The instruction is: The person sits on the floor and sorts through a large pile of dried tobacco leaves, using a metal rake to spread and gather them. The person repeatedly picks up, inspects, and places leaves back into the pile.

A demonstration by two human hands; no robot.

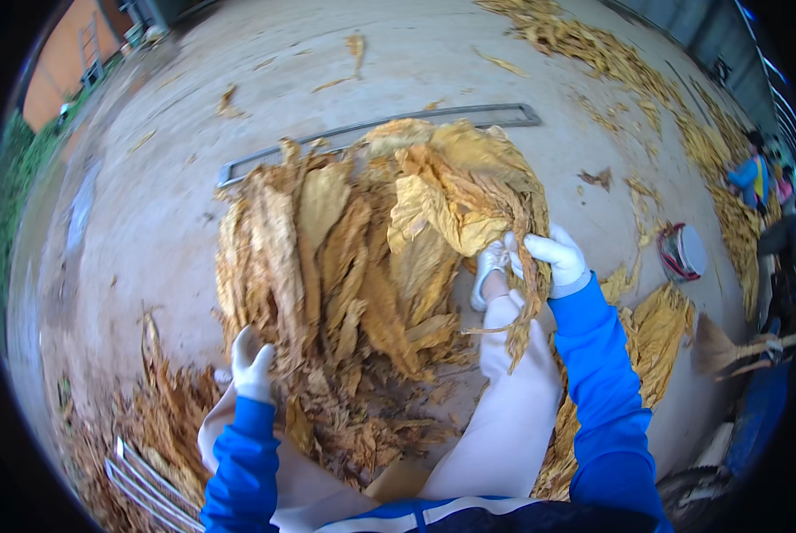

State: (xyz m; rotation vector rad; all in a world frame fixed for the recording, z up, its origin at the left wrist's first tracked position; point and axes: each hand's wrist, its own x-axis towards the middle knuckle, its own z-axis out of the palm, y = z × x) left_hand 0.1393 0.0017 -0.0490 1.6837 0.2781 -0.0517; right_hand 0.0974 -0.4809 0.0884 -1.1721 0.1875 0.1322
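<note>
A large heap of dried yellow-brown leaves, probably tobacco [351, 266], lies on the concrete floor before me, between and beyond my legs. My right hand [558, 260], in a white glove, grips a bunch of dried leaves [464, 200] near its narrow end; the broad ends spread left over the heap. At the heap's lower left edge, my left hand [252, 366], also gloved in white, has its fingers apart and holds nothing. Loose leaf scraps [384, 426] cover the floor between my legs.
A narrow metal frame [524, 114] lies beyond the heap. To the right are a round container [688, 252], more leaves [658, 333] and a broom [714, 343]. A long leaf row [704, 150] runs past people [751, 176]. Metal bars [148, 486] stand at lower left.
</note>
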